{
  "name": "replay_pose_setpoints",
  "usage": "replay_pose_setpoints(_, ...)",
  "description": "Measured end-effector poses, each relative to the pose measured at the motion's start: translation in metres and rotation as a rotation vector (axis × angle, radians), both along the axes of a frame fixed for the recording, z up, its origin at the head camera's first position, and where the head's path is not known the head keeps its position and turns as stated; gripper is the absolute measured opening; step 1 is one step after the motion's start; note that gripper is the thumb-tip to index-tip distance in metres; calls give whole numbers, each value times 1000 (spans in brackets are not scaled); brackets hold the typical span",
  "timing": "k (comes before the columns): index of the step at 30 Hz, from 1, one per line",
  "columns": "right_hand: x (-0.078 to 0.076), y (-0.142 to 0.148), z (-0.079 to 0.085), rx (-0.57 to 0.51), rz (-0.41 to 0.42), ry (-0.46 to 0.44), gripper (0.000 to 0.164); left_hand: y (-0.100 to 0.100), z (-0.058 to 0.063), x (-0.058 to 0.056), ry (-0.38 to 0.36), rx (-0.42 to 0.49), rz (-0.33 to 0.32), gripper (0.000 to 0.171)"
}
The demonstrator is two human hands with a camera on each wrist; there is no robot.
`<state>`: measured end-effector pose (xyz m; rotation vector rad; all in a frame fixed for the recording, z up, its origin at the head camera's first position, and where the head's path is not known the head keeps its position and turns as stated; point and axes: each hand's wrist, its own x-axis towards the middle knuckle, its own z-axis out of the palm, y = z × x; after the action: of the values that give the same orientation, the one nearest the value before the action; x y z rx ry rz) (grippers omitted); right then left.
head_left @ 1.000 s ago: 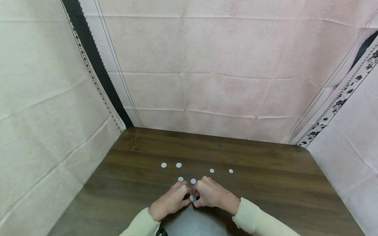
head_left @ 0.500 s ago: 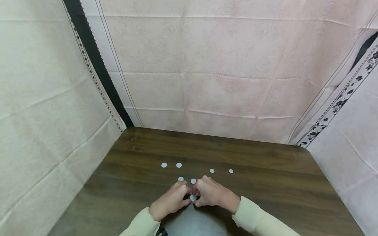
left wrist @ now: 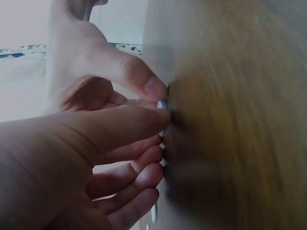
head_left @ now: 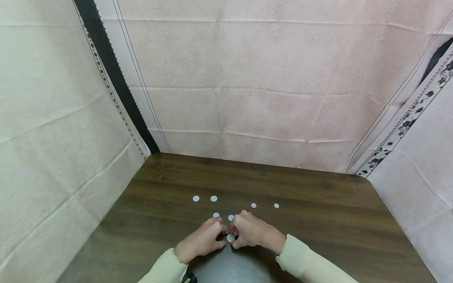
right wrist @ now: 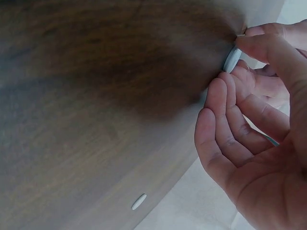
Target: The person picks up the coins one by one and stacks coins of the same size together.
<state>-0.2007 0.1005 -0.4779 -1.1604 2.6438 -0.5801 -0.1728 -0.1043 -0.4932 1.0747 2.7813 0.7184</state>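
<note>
A small white disc (head_left: 231,238) lies on the brown wooden table between the two hands. My left hand (head_left: 205,239) is at its left, with bent fingers and the thumb close around its edge. On the other side, my right hand (head_left: 253,231) holds the disc's edge between thumb and fingers. In the right wrist view the disc (right wrist: 232,59) sits between the right thumb and the fingertips. The left wrist view shows only a sliver of the disc (left wrist: 161,104) between the thumbs. Another white disc (head_left: 216,215) is just beyond the left knuckles, and one more (head_left: 231,217) beside the right knuckles.
Farther back on the table (head_left: 318,204) lie two white discs on the left, the outer one (head_left: 196,198) and its neighbour (head_left: 214,198). Two smaller ones lie right, a near one (head_left: 253,205) and an outer one (head_left: 276,205). Pale cloth (head_left: 255,86) hangs around the table.
Both hands stay around the same disc. The left hand and forearm have shifted slightly left, and the left thumb tip has drawn a little away from the right thumb. The other discs have not moved.
</note>
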Motion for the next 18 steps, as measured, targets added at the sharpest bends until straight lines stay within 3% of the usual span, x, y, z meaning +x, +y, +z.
replay_pose_setpoints(10,0,1,1,-1,-18,-34,14,-23,7,-7,30,32,51,13)
replay_pose_setpoints(18,0,2,1,3,-18,-50,15,-37,13,-25,48,7,93,15)
